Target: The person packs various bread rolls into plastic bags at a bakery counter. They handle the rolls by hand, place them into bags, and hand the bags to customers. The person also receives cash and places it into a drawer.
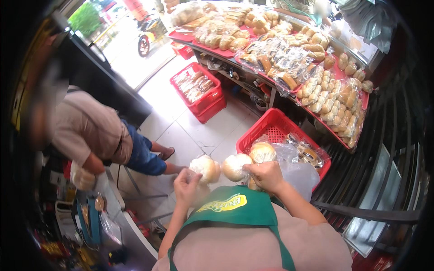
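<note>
Buns in clear bags, one gripped by the left hand, another by the right hand (red crate just beyond).

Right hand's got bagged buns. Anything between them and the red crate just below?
Nothing visible blocks it. The right hand holds the bagged buns directly above the near red crate, which is open-topped. Loose clear bags and a few wrapped pastries already lie inside it.

Each hand gripped a bagged bun: left hand one bun, right hand another, above a red crate.
</note>
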Available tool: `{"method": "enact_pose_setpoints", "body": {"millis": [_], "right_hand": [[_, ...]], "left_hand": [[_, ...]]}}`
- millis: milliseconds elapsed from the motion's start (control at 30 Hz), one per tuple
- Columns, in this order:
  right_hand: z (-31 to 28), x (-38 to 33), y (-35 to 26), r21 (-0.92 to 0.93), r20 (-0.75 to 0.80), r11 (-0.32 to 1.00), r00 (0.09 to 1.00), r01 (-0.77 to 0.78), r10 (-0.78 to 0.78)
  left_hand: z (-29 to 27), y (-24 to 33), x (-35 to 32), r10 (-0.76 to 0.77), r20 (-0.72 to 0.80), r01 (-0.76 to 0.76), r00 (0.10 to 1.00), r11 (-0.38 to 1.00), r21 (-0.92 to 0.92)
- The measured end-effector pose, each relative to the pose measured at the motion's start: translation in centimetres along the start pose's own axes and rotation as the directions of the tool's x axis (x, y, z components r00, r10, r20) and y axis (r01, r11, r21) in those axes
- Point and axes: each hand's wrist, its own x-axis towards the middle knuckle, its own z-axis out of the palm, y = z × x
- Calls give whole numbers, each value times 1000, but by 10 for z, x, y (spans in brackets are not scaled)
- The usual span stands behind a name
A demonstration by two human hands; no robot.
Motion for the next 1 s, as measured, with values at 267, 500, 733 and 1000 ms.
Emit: {"method": "enact_pose_setpoints", "body": {"millis": [267, 500, 733, 1000], "right_hand": [[2, 98, 54, -151, -39, 974, 986, -169, 165], [48, 189, 93, -300, -221, 846, 895, -441, 388], [72, 302, 120, -305, -345, 762, 812, -572, 471], [20, 381, 168, -355, -453, 731, 791, -583, 411]], "left_hand": [[40, 19, 202, 17, 255, 7, 967, 996, -92], [79, 23, 365, 102, 600, -73, 794, 995, -73], [67, 53, 506, 184, 691, -245, 699, 969, -11], [98, 92, 617, 354, 708, -294, 611, 932, -213]]}}
